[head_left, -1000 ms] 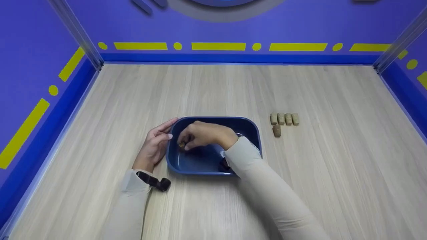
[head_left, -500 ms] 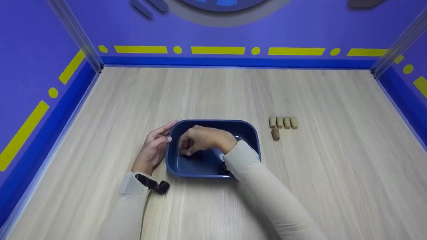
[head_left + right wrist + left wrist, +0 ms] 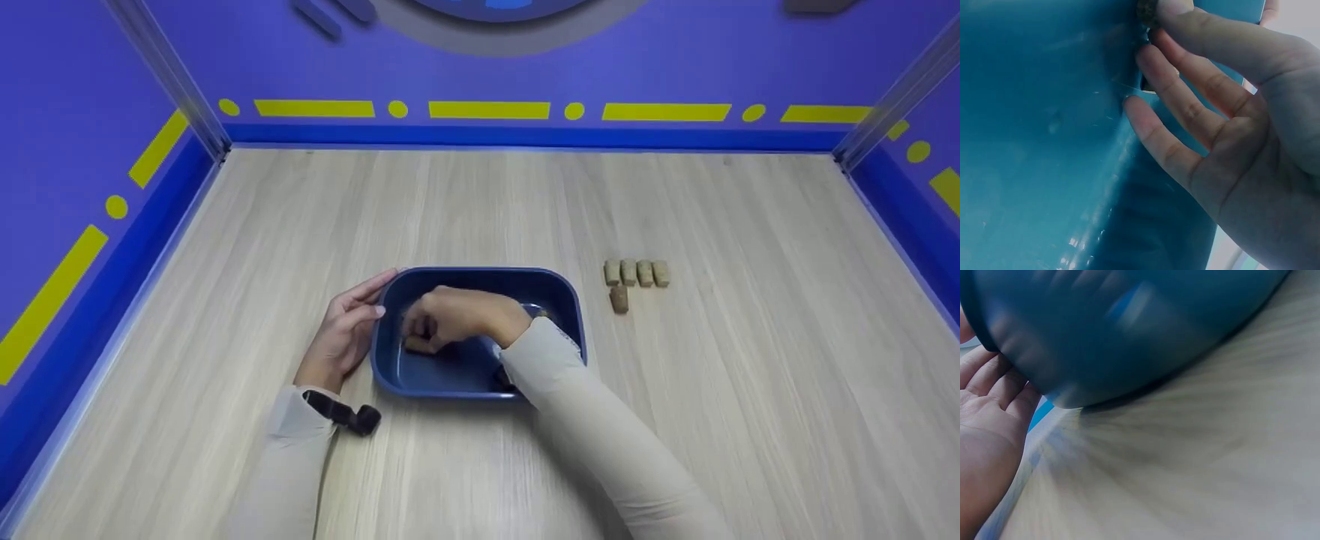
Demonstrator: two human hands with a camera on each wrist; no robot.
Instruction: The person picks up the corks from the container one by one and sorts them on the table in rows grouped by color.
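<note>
In the head view my right hand [image 3: 457, 319] reaches down into the left part of a dark blue tub [image 3: 480, 394]. Its thumb and a fingertip pinch a brown cork [image 3: 420, 346] low by the left wall. The right wrist view shows the end of that cork [image 3: 1147, 12] at the thumb tip, the other fingers spread along the wall. Behind them peeks the tan edge of another small piece [image 3: 1152, 85], mostly hidden. My left hand [image 3: 341, 330] holds the tub's left side, thumb over the rim, fingers [image 3: 991, 374] along the outer wall.
Several pale corks [image 3: 628, 273] stand in a tight row on the wooden table [image 3: 735, 360], right of the tub. One darker cork [image 3: 619, 300] sits just in front of them. Blue panels [image 3: 487, 135] border the table's back and sides.
My right hand has moved slightly toward me and right inside the tub, and more of the brown cork shows by the thumb. The left hand keeps its place on the tub.
</note>
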